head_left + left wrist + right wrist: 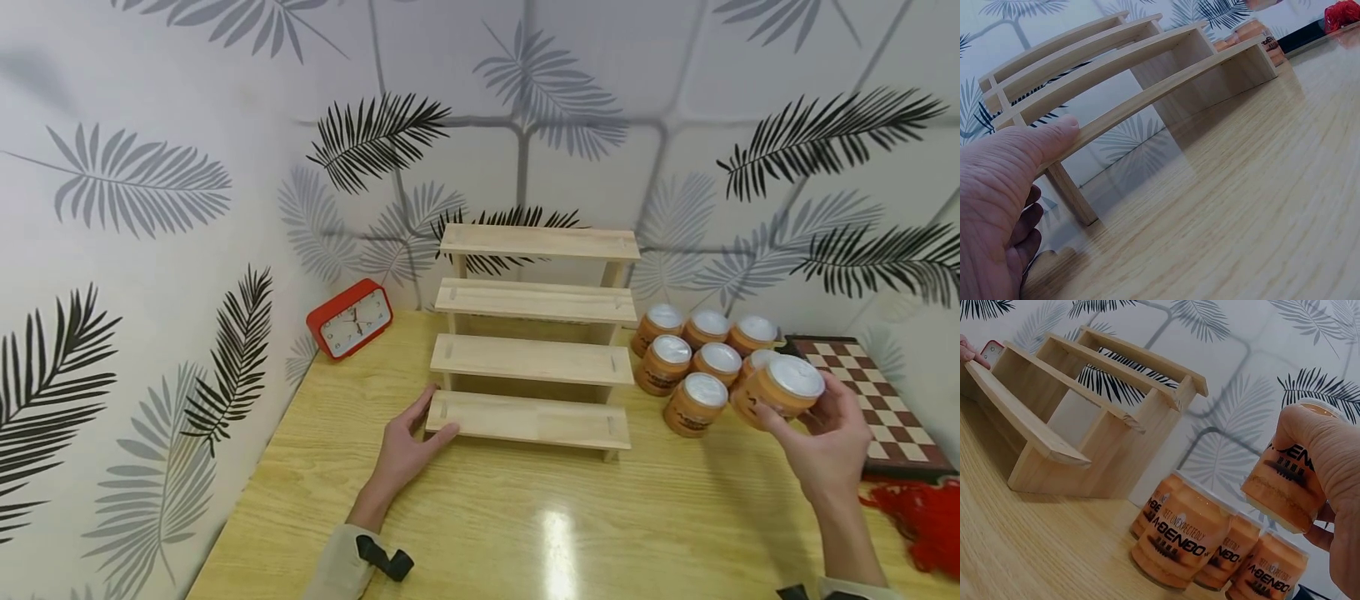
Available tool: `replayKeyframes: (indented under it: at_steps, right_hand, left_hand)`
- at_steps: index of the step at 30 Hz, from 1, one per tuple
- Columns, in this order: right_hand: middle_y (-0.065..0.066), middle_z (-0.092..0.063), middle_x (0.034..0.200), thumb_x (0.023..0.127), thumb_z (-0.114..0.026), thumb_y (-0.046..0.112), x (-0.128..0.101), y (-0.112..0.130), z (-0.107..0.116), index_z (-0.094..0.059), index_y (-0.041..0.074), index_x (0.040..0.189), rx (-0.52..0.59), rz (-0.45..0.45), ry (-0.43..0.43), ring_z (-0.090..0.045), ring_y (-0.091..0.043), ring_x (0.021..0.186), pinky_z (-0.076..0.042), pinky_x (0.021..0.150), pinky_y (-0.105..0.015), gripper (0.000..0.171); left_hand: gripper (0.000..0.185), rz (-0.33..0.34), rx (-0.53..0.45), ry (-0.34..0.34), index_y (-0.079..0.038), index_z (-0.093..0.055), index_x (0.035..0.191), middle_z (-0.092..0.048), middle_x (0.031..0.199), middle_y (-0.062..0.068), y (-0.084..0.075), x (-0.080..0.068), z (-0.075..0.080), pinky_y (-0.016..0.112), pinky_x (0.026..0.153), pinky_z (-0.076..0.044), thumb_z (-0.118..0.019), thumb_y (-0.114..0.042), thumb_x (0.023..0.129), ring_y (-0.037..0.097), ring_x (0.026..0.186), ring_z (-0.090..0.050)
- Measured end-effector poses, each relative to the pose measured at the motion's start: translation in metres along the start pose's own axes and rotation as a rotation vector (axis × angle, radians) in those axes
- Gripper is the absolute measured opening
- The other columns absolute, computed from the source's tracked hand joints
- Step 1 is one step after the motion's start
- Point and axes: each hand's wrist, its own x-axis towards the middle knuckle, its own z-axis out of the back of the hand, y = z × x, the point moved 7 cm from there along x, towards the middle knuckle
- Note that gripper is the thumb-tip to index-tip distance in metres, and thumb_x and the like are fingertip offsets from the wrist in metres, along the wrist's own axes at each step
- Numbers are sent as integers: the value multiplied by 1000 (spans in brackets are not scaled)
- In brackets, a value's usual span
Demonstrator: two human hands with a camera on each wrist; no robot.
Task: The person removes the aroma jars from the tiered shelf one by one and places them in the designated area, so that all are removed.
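A pale wooden stepped rack [534, 333] with several tiers stands on the yellow wood table [525, 525]. My left hand [408, 446] holds the left end of its lowest step, thumb [1054, 134] on the front edge. My right hand [828, 433] grips an orange jar with a white lid [783, 387], lifted above the table at the right; the right wrist view shows that jar [1285, 481] in my fingers. Several more orange jars [693, 358] stand clustered right of the rack, with those jars [1191, 540] under the raised one.
A red alarm clock [350, 318] leans in the back left corner. A chessboard [873, 400] lies at the right edge with a red tassel [922, 517] in front of it. Leaf-patterned walls close in the left and back.
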Motion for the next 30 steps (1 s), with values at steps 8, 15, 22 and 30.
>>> replayKeyframes:
  at_steps: [8,15,22,30]
  right_hand:
    - [17,-67,112,71,-82,-20,-4,-24,5,-62,3,139,-36,-20,-22,-64,-1,101,-50,79,-7,75]
    - [17,-65,113,72,-84,-17,-11,-56,4,-61,9,140,-44,-103,-31,-62,-1,103,-49,80,-6,77]
    - [20,-61,110,74,-84,-14,-16,-76,2,-57,10,142,-89,-166,8,-59,1,102,-47,80,-4,77]
    - [24,-57,108,75,-84,-12,-16,-80,-4,-54,9,143,-128,-148,32,-57,4,99,-46,80,-4,77]
  left_hand:
    - [82,-3,-12,5,-9,-39,162,-41,163,4,2,1,-1,44,123,-32,-82,-24,94,20,151,-37]
    - [80,-25,-28,-1,-8,-40,161,-41,163,6,4,0,-1,47,123,-31,-82,-20,94,22,151,-37]
    - [81,-36,-25,5,-7,-38,162,-40,164,5,2,0,-2,46,123,-31,-81,-19,94,20,151,-37]
    - [82,-28,-23,4,-5,-38,162,-41,164,6,1,0,-1,44,123,-32,-82,-19,94,21,151,-37]
